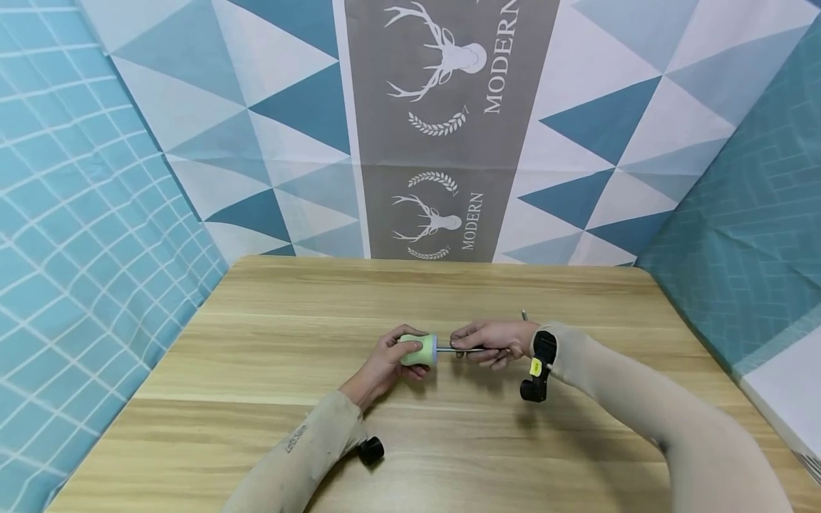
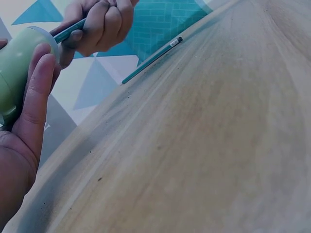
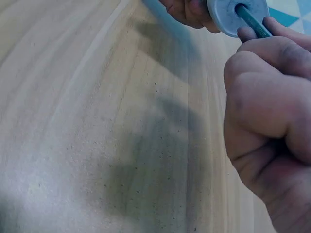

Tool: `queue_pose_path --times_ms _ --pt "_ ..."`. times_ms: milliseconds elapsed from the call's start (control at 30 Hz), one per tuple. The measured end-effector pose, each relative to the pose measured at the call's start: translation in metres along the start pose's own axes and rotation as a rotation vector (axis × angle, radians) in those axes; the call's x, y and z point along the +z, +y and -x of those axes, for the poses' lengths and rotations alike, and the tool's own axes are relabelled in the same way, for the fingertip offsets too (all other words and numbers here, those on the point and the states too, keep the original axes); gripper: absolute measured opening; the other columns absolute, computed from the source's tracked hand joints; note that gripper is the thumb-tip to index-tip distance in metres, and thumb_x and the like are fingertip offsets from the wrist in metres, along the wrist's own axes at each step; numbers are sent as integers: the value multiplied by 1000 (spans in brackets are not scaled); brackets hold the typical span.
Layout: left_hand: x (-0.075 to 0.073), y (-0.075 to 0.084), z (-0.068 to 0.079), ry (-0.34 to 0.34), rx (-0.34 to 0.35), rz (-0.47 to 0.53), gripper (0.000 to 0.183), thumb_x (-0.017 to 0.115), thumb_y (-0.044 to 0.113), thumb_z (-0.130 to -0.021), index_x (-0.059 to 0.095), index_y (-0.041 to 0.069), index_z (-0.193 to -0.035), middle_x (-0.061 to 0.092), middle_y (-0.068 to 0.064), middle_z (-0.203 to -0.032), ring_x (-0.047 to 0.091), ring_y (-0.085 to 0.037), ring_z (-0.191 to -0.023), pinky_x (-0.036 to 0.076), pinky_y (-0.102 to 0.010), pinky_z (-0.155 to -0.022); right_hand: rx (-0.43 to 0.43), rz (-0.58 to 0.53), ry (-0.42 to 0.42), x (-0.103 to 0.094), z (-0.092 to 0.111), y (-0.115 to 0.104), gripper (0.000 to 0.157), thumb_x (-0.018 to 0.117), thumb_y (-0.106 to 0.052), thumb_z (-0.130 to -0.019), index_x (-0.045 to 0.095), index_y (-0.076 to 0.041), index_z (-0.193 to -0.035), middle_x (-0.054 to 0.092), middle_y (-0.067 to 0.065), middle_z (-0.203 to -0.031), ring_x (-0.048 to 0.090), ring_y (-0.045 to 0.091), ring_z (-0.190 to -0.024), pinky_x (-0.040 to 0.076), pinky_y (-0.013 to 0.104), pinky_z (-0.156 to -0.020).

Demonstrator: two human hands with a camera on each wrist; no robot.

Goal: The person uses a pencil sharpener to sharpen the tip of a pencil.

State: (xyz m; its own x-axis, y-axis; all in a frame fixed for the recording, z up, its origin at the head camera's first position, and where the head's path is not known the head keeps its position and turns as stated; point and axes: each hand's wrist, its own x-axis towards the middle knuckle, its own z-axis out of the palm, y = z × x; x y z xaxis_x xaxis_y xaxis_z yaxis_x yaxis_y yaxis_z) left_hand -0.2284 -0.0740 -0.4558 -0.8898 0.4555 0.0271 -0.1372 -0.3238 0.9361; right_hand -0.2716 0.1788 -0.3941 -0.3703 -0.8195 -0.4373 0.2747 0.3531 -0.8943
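My left hand (image 1: 388, 360) grips a light green pencil sharpener (image 1: 421, 351), held sideways over the table with its pale, grey-blue end facing right. In the right wrist view a round hole shows in that end (image 3: 223, 13). A dark green pencil (image 3: 253, 22) has its tip inside the hole, hidden from sight. The fingers of my right hand (image 1: 492, 342) pinch this pencil (image 2: 69, 30) close to the sharpener. In the left wrist view, the left thumb (image 2: 38, 97) lies straight along the sharpener's side.
A second pencil (image 2: 151, 60), green with a dark end, lies on the wooden table (image 1: 269, 427) beyond the right hand. Small dark specks (image 3: 155, 84) dot the tabletop. A patterned cloth backdrop (image 1: 308, 142) rises behind the table, and a white surface (image 1: 785, 392) stands at the right edge.
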Motion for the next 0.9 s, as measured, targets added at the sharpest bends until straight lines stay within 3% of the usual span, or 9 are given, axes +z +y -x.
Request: queue_pose_path --times_ms 100,200,367,533,600,733,833,900 --pt "0 0 0 -2 -2 -8 22 57 9 -93 69 26 -100 62 -13 -84 68 -18 -59 59 -28 -52 20 -62 -35 -1 1 2 24 41 -25 -108 42 -7 -93 30 -8 -50 30 2 -40 22 16 -34" --pt "1 0 0 -7 -6 -17 20 58 11 -93 68 25 -101 63 -13 -83 68 -18 -59 59 -28 -53 30 -36 -9 -1 1 1 24 41 -24 -108 44 -7 -92 30 -7 -50 29 3 -40 22 18 -35" --pt "0 0 -1 -2 -10 -20 18 57 12 -92 68 24 -100 65 -12 -78 68 -16 -58 58 -28 -51 12 259 146 1 3 -6 35 48 -30 -105 51 4 -99 41 -2 -53 36 8 -42 34 23 -39" --pt "-1 1 -1 8 2 -7 18 56 13 -91 68 24 -99 66 -11 -73 67 -15 -55 57 -27 -50 -42 576 377 9 16 -17 42 47 -40 -105 61 -1 -112 60 5 -68 51 15 -51 45 29 -48" --pt "0 1 0 11 4 0 18 56 13 -92 68 24 -99 67 -11 -71 66 -14 -55 57 -26 -49 -137 742 472 16 21 -15 34 51 -37 -104 64 -7 -111 62 2 -71 54 14 -55 47 28 -50" --pt "1 1 0 22 -5 3 17 54 12 -93 66 22 -99 67 -11 -70 66 -14 -53 57 -26 -49 -481 1266 650 30 22 -2 20 60 -31 -100 64 -11 -101 58 -6 -68 52 6 -55 45 22 -48" --pt "1 2 0 32 -13 7 16 54 13 -93 66 22 -99 67 -11 -69 65 -14 -53 57 -26 -48 -749 1707 791 36 18 8 24 53 -31 -103 60 -10 -93 53 -7 -64 47 6 -51 39 21 -43" --pt "1 2 1 36 -15 8 16 54 13 -93 66 22 -99 67 -11 -69 65 -14 -52 57 -26 -48 -886 1938 857 37 13 13 30 42 -29 -108 56 -10 -88 48 -5 -62 44 9 -48 36 21 -41"
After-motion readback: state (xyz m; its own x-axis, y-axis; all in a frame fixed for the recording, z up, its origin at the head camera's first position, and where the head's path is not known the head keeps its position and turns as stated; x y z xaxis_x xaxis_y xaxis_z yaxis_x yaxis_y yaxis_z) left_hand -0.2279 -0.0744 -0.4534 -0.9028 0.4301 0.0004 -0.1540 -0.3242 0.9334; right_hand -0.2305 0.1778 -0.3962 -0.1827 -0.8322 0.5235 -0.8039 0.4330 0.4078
